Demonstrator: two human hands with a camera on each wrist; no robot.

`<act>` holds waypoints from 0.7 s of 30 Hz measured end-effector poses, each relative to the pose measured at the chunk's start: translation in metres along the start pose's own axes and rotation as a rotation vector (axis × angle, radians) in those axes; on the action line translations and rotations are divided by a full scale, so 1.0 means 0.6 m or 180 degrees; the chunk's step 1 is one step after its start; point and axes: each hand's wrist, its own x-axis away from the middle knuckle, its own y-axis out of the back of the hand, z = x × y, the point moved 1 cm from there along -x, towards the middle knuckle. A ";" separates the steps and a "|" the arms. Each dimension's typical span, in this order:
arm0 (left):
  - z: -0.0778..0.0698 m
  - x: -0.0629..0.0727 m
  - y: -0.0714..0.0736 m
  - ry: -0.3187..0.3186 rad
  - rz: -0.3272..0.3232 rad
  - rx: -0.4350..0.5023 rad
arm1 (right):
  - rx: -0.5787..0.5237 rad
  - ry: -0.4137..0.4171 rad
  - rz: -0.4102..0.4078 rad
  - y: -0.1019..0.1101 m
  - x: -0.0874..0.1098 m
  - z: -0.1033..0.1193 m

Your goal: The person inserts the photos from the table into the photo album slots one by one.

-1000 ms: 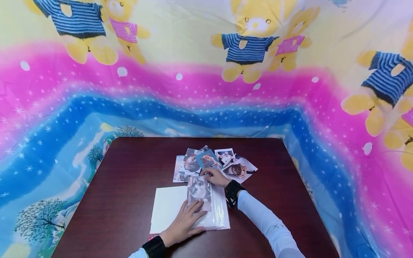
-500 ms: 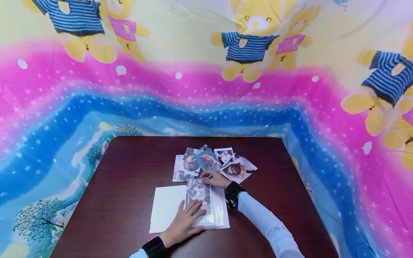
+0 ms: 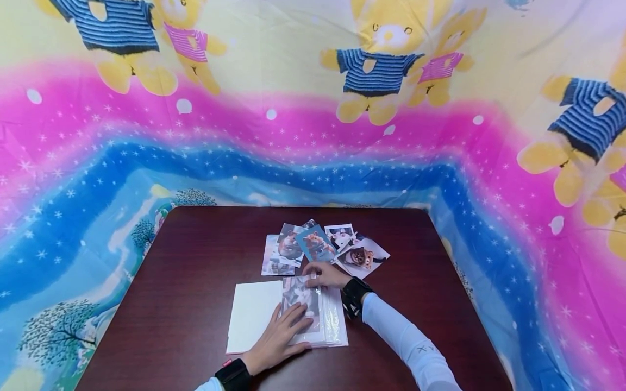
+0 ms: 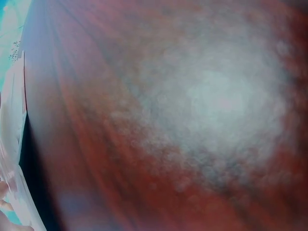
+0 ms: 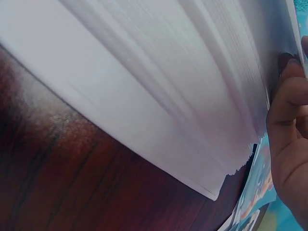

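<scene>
A photo album lies open, its blank white left page (image 3: 254, 317) beside a stack of clear-sleeved pages on the right. In the top sleeve sits a photo (image 3: 296, 295) of a pale animal, most of it under the plastic. My left hand (image 3: 281, 334) rests with fingers spread on the lower part of that sleeve. At the top edge, my right hand (image 3: 327, 275) pinches the photo with curled fingers. The right wrist view shows the album's layered pages (image 5: 159, 72) and my right hand (image 5: 291, 139) at their edge. The left wrist view is mostly blurred tabletop.
Behind the album, several loose animal photos lie overlapping, among them a hamster picture on blue (image 3: 315, 241) and a cat picture (image 3: 362, 258). The dark wooden table (image 3: 186, 282) is bordered by a patterned cloth backdrop (image 3: 293, 130).
The photo has slid down toward me, deeper into the sleeve, and my right hand has come down with it. My left hand has stayed on the page.
</scene>
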 end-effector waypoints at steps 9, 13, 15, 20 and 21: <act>0.000 -0.003 -0.006 -0.0016 -0.0028 0.0037 | -0.0094 -0.0017 0.0065 0.003 0.006 -0.005; -0.004 -0.006 -0.006 -0.0023 -0.0055 -0.0006 | 0.0037 0.0127 0.0068 0.007 0.012 -0.002; -0.005 -0.008 -0.007 -0.0038 -0.0085 -0.0042 | 0.0081 0.0151 0.0032 0.008 0.014 -0.003; -0.005 -0.011 -0.007 0.0065 -0.0056 0.0034 | -0.0056 -0.0165 -0.0202 0.003 0.017 -0.012; -0.006 -0.012 -0.006 0.0109 -0.0029 0.0087 | -0.0142 -0.0248 -0.0272 0.001 0.020 -0.015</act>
